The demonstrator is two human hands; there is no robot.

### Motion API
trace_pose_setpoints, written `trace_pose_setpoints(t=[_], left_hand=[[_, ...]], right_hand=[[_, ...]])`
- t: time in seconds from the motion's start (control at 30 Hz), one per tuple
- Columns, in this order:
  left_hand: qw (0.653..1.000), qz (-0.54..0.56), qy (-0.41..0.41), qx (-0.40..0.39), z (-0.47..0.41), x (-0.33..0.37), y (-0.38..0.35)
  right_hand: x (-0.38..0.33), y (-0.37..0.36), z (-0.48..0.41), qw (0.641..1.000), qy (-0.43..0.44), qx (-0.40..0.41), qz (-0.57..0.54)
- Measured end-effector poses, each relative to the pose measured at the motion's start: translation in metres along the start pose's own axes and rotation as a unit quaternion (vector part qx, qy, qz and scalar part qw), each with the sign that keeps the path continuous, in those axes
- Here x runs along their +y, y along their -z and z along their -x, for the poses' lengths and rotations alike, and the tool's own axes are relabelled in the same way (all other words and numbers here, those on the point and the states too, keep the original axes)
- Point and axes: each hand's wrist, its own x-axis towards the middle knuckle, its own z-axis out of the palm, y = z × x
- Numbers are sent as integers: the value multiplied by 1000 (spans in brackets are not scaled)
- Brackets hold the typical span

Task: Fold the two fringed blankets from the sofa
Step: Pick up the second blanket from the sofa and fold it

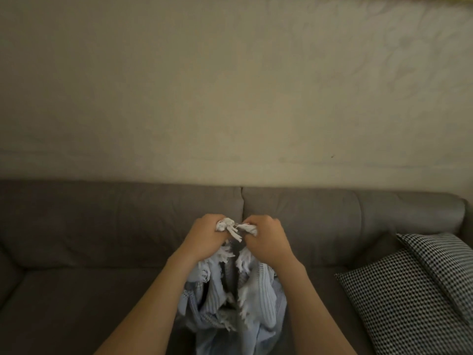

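Left grip (204,235): curled tight round a bunch of white fringe (226,224) at the top edge of the blanket, held up in front of the sofa back.
Right grip (267,239): right next to it, fingers curled, pinching the neighbouring bit of that same fringed edge. The two fists are almost touching!
Blanket (256,298): pale blue, striped, hanging in loose folds from both fists, between the forearms and down out of the bottom of the view.
Sofa (102,290): grey-brown, seat and back cushions behind and beneath the hanging cloth.
Cushion (422,285): black-and-white patterned, leaning in the sofa's right corner, well apart from the blanket.
Wall (230,85): plain beige, filling the upper half.
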Motion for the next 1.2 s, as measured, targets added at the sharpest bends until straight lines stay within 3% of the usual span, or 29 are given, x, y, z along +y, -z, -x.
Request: trace_pose_setpoints(t=[0.17, 0.27, 0.33, 0.43, 0.5, 0.63, 0.7, 0.77, 0.9, 0.93, 0.97, 1.03, 1.13, 1.2], left_hand=[[995, -67, -43, 57, -1, 15, -6], [990, -70, -58, 103, -1, 19, -3], [986, -35, -23, 161, -2, 20, 2], [969, 15, 68, 237, -6, 10, 10], [967, 29, 99, 233, -7, 5, 11], [973, 50, 144, 173, -10, -5, 3], [976, 62, 157, 138, -13, -10, 0], [979, 56, 157, 119, -13, -14, 1], [967, 111, 182, 140, -6, -4, 11], [961, 138, 181, 157, -4, -2, 14], [956, 165, 177, 168, -1, 1, 15], [946, 217, 180, 162, 4, 6, 17], [947, 249, 172, 104, 8, 15, 19], [955, 247, 150, 71, 9, 21, 21]], right_hand=[[-4, -7, 7, 982, -61, 86, 157], [15, -12, 8, 975, -121, 127, 138], [29, -9, 11, 970, -166, 131, 116], [45, 0, 18, 963, -249, 83, 67], [50, 3, 17, 964, -264, 27, 34], [34, 2, 16, 969, -151, -128, -146], [20, 8, 15, 936, -147, -169, -272], [14, 14, 10, 886, -205, -117, -399], [31, 24, -9, 700, -359, 182, -591], [33, 26, -10, 675, -365, 258, -588], [32, 28, -8, 676, -351, 312, -569], [20, 28, 2, 738, -297, 353, -492], [12, 12, 10, 860, -219, 276, -369], [10, 0, 13, 921, -159, 211, -285]])
